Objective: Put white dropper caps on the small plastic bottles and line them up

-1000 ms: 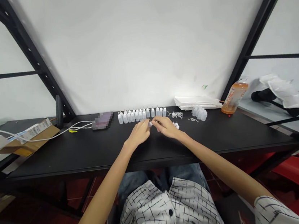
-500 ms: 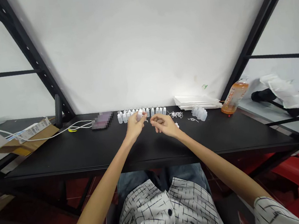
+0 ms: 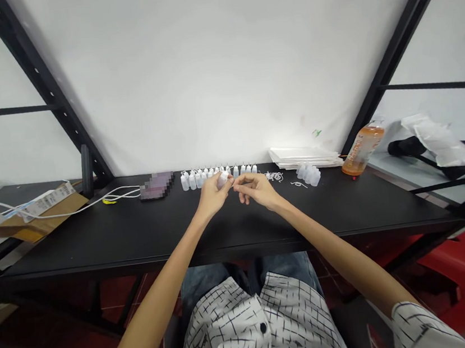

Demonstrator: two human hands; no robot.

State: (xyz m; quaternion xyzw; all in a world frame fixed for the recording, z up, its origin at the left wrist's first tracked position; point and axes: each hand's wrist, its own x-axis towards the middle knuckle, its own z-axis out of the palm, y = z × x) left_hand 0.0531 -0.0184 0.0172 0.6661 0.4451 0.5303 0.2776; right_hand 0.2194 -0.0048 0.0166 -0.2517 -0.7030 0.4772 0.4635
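My left hand (image 3: pixel 212 197) is closed around a small white plastic bottle (image 3: pixel 222 178), held upright just above the table. My right hand (image 3: pixel 256 190) meets it from the right, thumb and index finger pinched together at the left fingertips. Whatever lies in that pinch is too small to make out. Behind my hands stand small white bottles (image 3: pixel 192 180) in rows, partly hidden by the left hand. A tangle of thin white strings (image 3: pixel 275 177) lies just beyond my right hand, and one loose string (image 3: pixel 299 184) is farther right.
More small translucent bottles (image 3: pixel 309 175) are bunched at the right, before a stack of white sheets (image 3: pixel 303 157). An orange bottle (image 3: pixel 363 149) leans by the right frame post. A blurred purple object (image 3: pixel 156 185), white cables (image 3: pixel 120 194) and a cardboard piece (image 3: pixel 51 216) occupy the left.
My two hands have come together: the left hand with its bottle has shifted slightly right, and the right hand's fingertips now meet the left's. The view has shifted slightly.
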